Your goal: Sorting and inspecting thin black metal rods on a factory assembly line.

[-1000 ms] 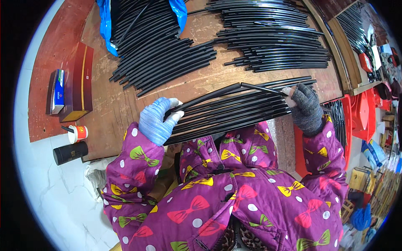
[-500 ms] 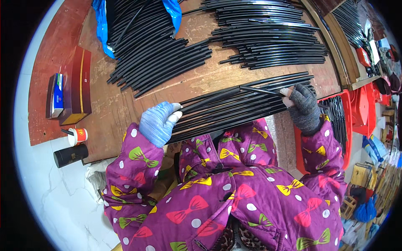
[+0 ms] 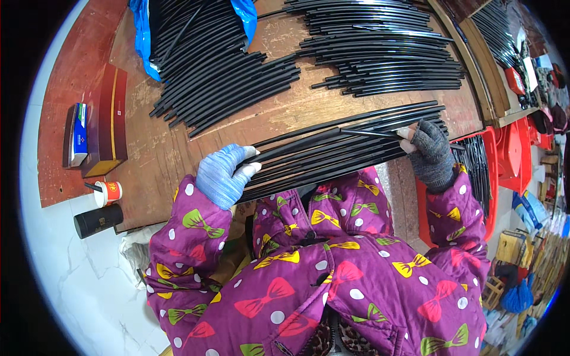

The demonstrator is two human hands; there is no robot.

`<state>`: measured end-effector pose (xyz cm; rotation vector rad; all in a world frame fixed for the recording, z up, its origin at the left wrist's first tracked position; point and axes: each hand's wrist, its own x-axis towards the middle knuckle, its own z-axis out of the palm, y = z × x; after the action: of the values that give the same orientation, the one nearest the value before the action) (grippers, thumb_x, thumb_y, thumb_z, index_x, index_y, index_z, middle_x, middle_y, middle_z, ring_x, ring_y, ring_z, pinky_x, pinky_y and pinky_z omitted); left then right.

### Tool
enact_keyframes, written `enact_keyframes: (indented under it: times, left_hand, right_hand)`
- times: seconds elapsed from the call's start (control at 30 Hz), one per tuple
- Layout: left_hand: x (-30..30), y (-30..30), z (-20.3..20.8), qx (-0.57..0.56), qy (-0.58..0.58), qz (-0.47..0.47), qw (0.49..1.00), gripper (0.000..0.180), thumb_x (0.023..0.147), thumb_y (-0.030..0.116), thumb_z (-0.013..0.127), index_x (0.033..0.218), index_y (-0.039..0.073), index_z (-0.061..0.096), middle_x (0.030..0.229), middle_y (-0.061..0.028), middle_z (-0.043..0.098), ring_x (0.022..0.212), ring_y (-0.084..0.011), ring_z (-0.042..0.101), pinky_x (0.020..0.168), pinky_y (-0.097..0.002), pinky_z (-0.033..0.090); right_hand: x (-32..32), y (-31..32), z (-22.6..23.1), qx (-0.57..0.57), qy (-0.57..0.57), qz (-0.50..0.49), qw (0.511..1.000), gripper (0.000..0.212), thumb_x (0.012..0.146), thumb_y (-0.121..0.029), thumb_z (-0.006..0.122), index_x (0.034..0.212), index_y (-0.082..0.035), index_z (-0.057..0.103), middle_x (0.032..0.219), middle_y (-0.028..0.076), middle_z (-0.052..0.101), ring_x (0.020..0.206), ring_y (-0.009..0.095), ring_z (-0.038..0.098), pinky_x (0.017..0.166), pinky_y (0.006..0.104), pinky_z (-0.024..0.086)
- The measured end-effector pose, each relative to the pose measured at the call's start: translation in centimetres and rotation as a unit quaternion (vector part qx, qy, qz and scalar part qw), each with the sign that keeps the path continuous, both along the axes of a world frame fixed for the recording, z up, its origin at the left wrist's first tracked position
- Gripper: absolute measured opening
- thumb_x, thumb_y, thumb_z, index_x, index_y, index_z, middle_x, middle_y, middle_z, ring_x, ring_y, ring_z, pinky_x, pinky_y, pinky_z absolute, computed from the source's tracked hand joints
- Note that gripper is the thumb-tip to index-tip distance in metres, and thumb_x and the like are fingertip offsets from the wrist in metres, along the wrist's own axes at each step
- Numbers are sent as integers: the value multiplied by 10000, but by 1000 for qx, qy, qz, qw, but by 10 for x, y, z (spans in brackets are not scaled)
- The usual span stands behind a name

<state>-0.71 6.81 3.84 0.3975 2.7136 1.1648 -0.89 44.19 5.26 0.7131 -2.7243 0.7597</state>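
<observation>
A row of long, thin black rods (image 3: pixel 332 159) lies side by side at the table's near edge, between my hands. My left hand (image 3: pixel 224 175), in a light blue glove with the fingertips bare, pinches the left end of one black rod. In a dark grey glove, also with bare fingertips, my right hand (image 3: pixel 428 151) closes at the right end of the row. From its thumb and fingers a slim black rod (image 3: pixel 369 133) points left, its tip lying against the rod that runs to my left hand. Whether the two are joined there I cannot tell.
More black rods (image 3: pixel 225 95) spill from a blue plastic bag (image 3: pixel 244 22) at the far left; another pile (image 3: pixel 386 53) lies at the far right. A dark red box (image 3: pixel 110 121), a paper cup (image 3: pixel 108 193) and a black cylinder (image 3: pixel 98 221) stand left. Red crates (image 3: pixel 494 178) stand right.
Both hands keep nearly the same place and grip. The slim rod's tip sits slightly lower, and the whole view has shifted a little.
</observation>
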Motion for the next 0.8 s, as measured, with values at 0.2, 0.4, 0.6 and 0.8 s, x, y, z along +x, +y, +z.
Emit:
enact_keyframes:
  times: [0.2, 0.4, 0.6, 0.8]
  left_hand:
    - [0, -2, -6, -32, 18, -16, 999, 226, 740, 179, 636, 914, 35, 633, 809, -135, 624, 753, -288, 611, 666, -339, 478]
    - [4, -5, -10, -51, 39, -42, 997, 222, 744, 196, 634, 913, 53, 642, 805, -127, 630, 739, -292, 608, 659, -360, 478]
    - [4, -2, -9, 36, -35, -23, 998, 236, 730, 164, 660, 928, 38, 636, 828, -132, 632, 780, -266, 619, 693, -328, 479]
    - [4, 2, 2, 34, -64, -1, 997, 244, 699, 60, 691, 924, 0, 616, 826, -111, 636, 791, -177, 612, 721, -280, 464]
  right_hand:
    - [-1, -2, 1, -3, 10, 29, 1000, 273, 679, 8, 602, 936, -84, 591, 754, 89, 537, 662, 268, 540, 573, 351, 431]
    - [-8, 4, 9, 34, -64, 43, 996, 242, 704, -49, 603, 942, -91, 582, 761, 97, 529, 701, 301, 534, 603, 374, 432]
    - [-11, 7, 10, 43, -98, 43, 993, 218, 720, -74, 603, 936, -95, 580, 753, 109, 520, 705, 314, 529, 610, 383, 430]
    - [-7, 7, 15, 32, -112, 21, 993, 207, 727, -57, 596, 932, -81, 590, 770, 119, 534, 724, 316, 539, 625, 382, 437]
